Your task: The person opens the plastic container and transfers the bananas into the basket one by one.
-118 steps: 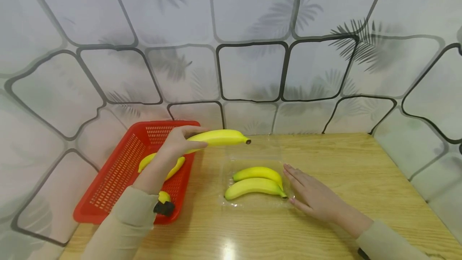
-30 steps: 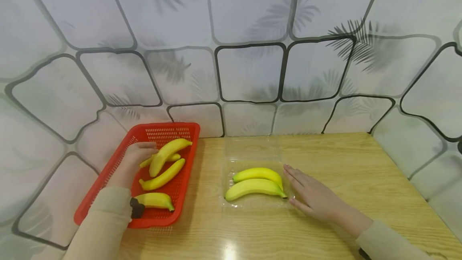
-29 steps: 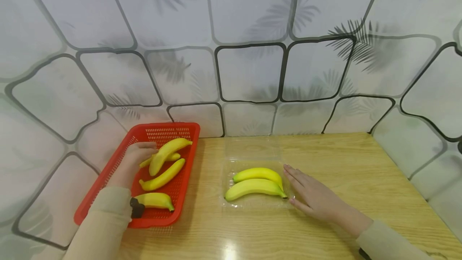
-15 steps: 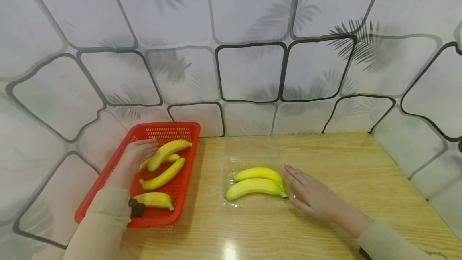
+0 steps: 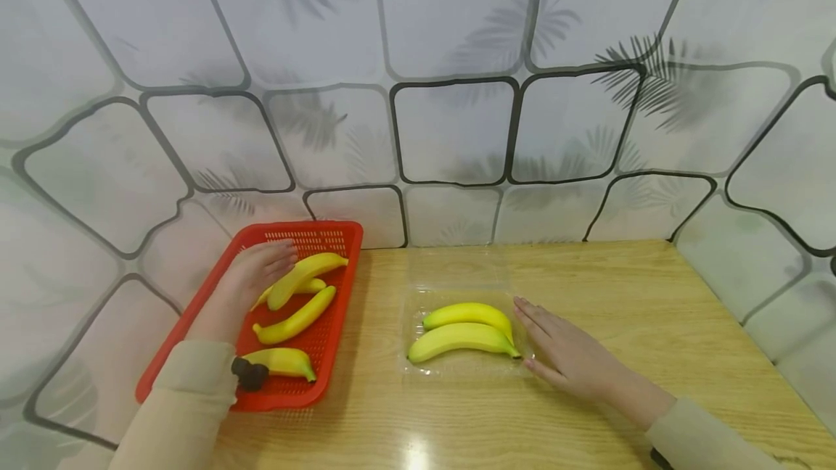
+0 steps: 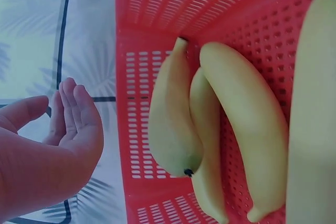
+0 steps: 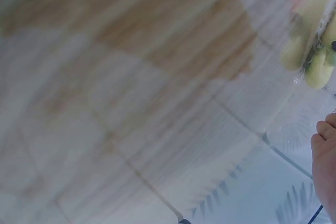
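The top banana (image 5: 303, 275) in the red basket (image 5: 281, 402), its long axis slanting away rightward, lies just right of the nearer left grip (image 5: 251, 271), whose relaxed fingers hold nothing.

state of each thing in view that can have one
box: open, lid back
basket: upright, uncovered
box bananas: unpeeled, side by side
basket bananas: unpeeled, loose, two overlapping
left grip: relaxed, empty, at the basket
right grip: outstretched, empty, at the box
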Demonstrator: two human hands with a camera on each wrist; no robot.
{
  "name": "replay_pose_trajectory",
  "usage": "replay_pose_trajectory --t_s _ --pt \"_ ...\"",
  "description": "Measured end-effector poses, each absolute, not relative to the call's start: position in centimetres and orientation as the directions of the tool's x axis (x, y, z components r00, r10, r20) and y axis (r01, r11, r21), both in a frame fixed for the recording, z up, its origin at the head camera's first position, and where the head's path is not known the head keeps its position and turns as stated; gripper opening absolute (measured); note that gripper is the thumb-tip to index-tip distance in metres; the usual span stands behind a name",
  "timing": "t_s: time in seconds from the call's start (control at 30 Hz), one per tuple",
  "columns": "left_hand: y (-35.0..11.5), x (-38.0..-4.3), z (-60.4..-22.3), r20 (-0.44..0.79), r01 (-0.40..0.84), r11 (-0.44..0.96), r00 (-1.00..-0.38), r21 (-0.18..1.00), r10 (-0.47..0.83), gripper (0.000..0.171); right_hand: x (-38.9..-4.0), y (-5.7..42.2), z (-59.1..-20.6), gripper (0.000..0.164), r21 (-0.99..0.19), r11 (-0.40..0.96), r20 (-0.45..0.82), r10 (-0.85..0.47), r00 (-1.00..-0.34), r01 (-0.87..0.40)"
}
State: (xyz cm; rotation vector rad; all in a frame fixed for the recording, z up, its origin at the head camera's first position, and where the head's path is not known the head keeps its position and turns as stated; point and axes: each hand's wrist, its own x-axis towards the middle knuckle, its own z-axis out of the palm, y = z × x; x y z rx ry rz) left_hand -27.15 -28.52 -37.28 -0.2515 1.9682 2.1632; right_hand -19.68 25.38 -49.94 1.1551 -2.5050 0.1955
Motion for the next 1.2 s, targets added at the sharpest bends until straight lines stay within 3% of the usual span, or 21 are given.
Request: replay_pose_trajectory --t_s 0.27,0.53,0.87,1.2 --pt "-26.9 -27.1 -36.7 -0.225 -0.239 -0.109 -0.966 0.965 0.127 0.014 -19.6 25.4 -49.9 0.075 0.028 0.651 0.388 -0.706 -0.592 -0.759" --pt "-24.9 -26.6 -36.2 -0.202 -0.223 -0.071 -0.953 0.972 0.227 0.018 -19.7 25.3 -49.9 0.074 0.044 0.645 0.399 -0.711 -0.579 -0.763" --pt "-22.1 -26.1 -35.8 -0.162 -0.161 0.027 -0.949 0.987 0.271 0.040 -19.7 25.3 -49.9 0.076 0.042 0.646 0.403 -0.709 -0.579 -0.762" --pt "-19.7 -25.6 -35.4 -0.136 -0.102 0.119 -0.936 0.988 0.326 0.039 -19.6 25.3 -49.8 0.079 0.039 0.642 0.408 -0.710 -0.574 -0.766"
